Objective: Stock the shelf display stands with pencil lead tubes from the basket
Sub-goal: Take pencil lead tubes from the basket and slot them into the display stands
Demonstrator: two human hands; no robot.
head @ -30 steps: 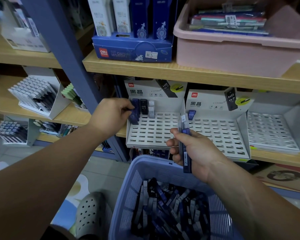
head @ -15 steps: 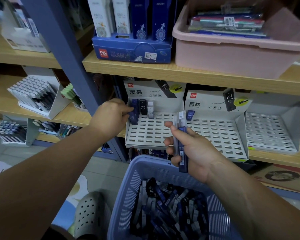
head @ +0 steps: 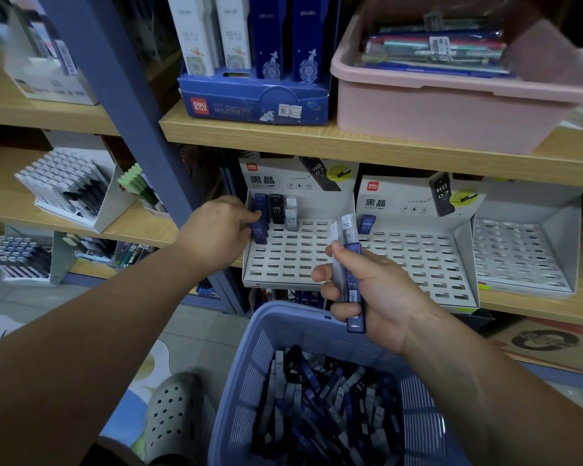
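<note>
Your right hand (head: 360, 294) has a closed grip on a bundle of blue and clear plastic lead tubes (head: 353, 280), held upright just above the far rim of the basket. Your left hand (head: 216, 230) has its grip pinched on a dark blue lead tube (head: 259, 230) standing at the left edge of the left stand.

You face a light wooden shelf (head: 350, 142) with a second board below it. You have the lavender plastic basket (head: 283, 331) in front of you, and a loose heap of blue, black and grey lead tubes (head: 323, 398) lies in it. A pink plastic tub (head: 451, 105) sits on the upper board.

On the lower board, three white cardboard stands with slotted faces sit side by side: the left stand (head: 293, 260), the middle stand (head: 418, 260) and the right stand (head: 519, 250). In the left stand's back row, a black tube (head: 276, 210) and a pale grey tube (head: 291, 216) stand beside your pinched one. A single blue tube (head: 367, 225) stands in the middle stand's back left corner.
</note>
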